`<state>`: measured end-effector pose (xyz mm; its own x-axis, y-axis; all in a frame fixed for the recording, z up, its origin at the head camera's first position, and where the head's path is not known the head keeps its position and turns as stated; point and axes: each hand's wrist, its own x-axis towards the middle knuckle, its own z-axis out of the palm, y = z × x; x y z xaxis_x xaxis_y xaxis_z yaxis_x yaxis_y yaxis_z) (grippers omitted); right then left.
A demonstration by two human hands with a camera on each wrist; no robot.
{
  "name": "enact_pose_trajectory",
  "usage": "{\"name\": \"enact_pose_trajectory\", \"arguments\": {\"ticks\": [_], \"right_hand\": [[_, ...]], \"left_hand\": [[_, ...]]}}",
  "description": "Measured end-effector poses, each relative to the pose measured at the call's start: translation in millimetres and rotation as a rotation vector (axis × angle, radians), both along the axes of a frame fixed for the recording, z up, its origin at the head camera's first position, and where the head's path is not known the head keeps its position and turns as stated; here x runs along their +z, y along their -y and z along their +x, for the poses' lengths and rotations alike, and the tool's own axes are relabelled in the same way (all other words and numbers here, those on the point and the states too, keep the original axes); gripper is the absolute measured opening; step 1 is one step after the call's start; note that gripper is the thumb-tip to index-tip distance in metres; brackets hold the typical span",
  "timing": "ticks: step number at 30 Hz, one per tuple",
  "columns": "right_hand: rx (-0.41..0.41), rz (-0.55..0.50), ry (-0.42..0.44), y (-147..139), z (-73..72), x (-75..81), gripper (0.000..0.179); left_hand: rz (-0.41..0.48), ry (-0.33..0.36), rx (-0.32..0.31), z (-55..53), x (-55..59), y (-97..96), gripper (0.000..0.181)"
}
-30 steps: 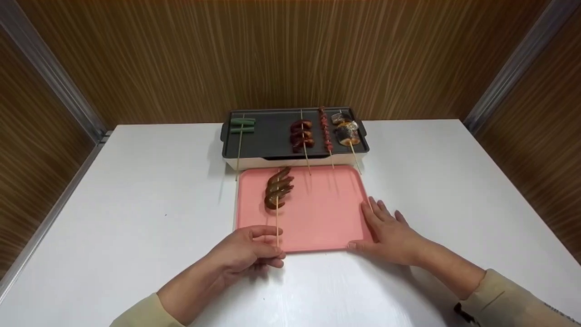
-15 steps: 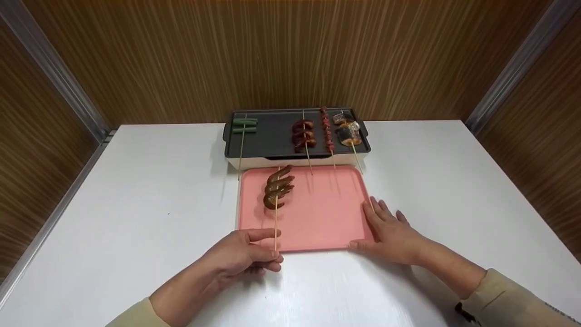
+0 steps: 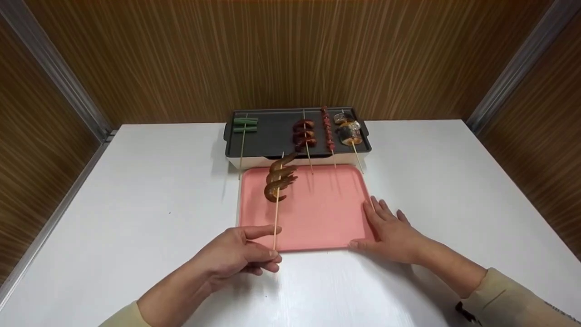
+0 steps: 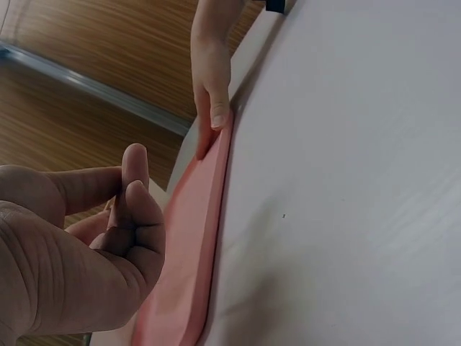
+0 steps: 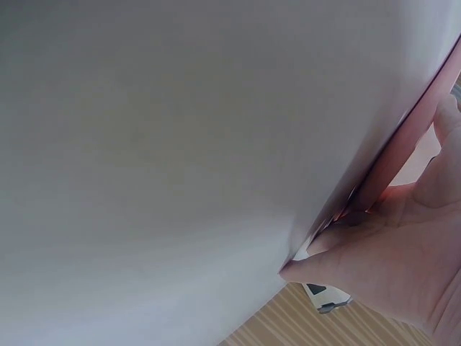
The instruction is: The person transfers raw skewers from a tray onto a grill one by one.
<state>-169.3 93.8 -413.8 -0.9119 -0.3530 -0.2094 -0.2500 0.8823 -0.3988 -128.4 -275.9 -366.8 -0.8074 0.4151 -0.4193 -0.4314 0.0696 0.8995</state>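
My left hand (image 3: 240, 252) pinches the lower end of a wooden stick, a shrimp skewer (image 3: 279, 182). The skewer is raised over the left part of a pink tray (image 3: 324, 213), its tip near the front edge of the grill. In the left wrist view, thumb and fingers of my left hand (image 4: 108, 223) meet, and the stick is hard to make out there. My right hand (image 3: 395, 236) rests with fairly straight fingers against the tray's front right corner, also visible in the right wrist view, where the tray's rim (image 5: 403, 148) runs along the hand.
Behind the tray stands a grill with a dark plate (image 3: 272, 141). On it lie a green vegetable skewer (image 3: 245, 126), a dark red-brown skewer (image 3: 304, 135), a thin red skewer (image 3: 327, 131) and a silvery fish-like skewer (image 3: 348, 131). Wood-grain panels (image 3: 290, 54) enclose the white table (image 3: 172, 190).
The shrimp skewer has risen from low over the tray, and its tip has moved toward the grill. My left hand has shifted slightly left. The right hand keeps its place at the tray.
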Motion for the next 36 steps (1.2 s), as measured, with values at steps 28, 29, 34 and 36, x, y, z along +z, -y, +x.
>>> {"name": "enact_pose_trajectory", "arguments": {"ticks": [28, 29, 34, 36], "right_hand": [[-0.004, -0.007, -0.009, -1.0, -0.3, -0.8, 0.118], [-0.004, -0.006, -0.009, -1.1, -0.5, -0.9, 0.118], [-0.006, -0.002, -0.004, -1.1, -0.6, -1.2, 0.119], [-0.007, -0.002, -0.005, -1.1, -0.5, -1.4, 0.119]], "left_hand": [[0.010, -0.058, 0.060, -89.1, 32.8, -7.6, 0.062], [0.010, -0.058, 0.062, -92.3, 32.7, -8.0, 0.062], [0.009, -0.056, 0.081, -108.7, 32.2, -10.2, 0.063], [0.016, -0.050, 0.085, -115.5, 31.8, -11.6, 0.062]]}}
